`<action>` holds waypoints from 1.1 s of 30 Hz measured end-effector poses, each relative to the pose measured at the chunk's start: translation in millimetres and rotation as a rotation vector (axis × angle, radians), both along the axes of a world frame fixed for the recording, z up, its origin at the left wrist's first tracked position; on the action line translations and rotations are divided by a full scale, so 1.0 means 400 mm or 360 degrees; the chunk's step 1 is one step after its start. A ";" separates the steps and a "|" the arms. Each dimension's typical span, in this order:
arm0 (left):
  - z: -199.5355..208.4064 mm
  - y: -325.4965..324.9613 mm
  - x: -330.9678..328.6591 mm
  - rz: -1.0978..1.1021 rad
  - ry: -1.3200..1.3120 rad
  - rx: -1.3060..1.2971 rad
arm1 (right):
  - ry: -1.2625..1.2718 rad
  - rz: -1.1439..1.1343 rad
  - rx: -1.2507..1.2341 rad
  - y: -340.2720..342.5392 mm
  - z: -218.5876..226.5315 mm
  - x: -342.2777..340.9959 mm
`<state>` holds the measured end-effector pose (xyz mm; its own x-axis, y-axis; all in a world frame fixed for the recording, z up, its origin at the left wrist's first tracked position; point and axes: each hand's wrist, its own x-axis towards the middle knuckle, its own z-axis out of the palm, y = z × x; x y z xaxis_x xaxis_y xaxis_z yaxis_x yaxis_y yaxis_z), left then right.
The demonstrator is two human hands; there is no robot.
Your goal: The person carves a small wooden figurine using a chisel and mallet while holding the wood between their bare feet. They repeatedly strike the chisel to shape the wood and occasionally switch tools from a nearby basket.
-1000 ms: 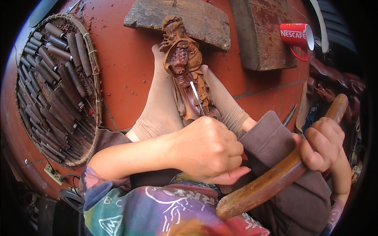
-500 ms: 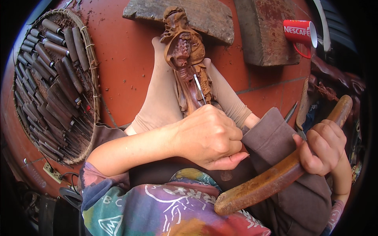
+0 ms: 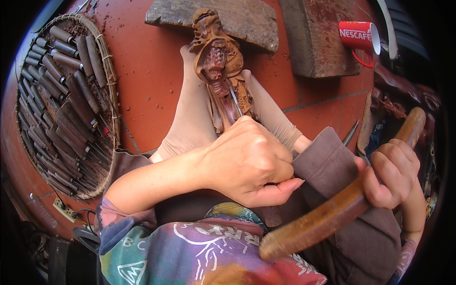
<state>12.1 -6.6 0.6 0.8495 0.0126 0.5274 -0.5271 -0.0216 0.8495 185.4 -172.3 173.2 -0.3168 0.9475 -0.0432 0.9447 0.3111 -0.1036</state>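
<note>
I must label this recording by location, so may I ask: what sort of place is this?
Probably a woodcarving workshop: a carved wooden figure, a basket of handled tools, and a rough wooden block.

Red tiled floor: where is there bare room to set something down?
The red tiled floor has largely bare room between the rounded woven basket and beige left sock, and between the beige right sock and thick weathered wooden block. Crowded: the basket, packed with dark-handled tools.
</note>
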 end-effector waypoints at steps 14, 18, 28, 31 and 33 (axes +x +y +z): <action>0.006 0.008 0.003 0.0022 0.0060 0.0020 | 0.0054 0.0015 0.0021 -0.004 -0.017 0.046; 0.004 0.008 0.010 0.0007 0.0036 0.0006 | -0.0028 -0.0058 -0.0062 -0.008 0.003 0.042; 0.014 0.014 0.015 0.0058 0.0104 0.0035 | 0.0093 0.0013 -0.0014 0.001 -0.004 0.050; 0.013 0.010 0.017 0.0077 0.0126 0.0025 | 0.0059 -0.0026 -0.0029 -0.009 -0.007 0.052; 0.013 0.011 0.017 0.0083 0.0126 0.0037 | 0.0082 -0.0017 -0.0038 -0.011 -0.008 0.054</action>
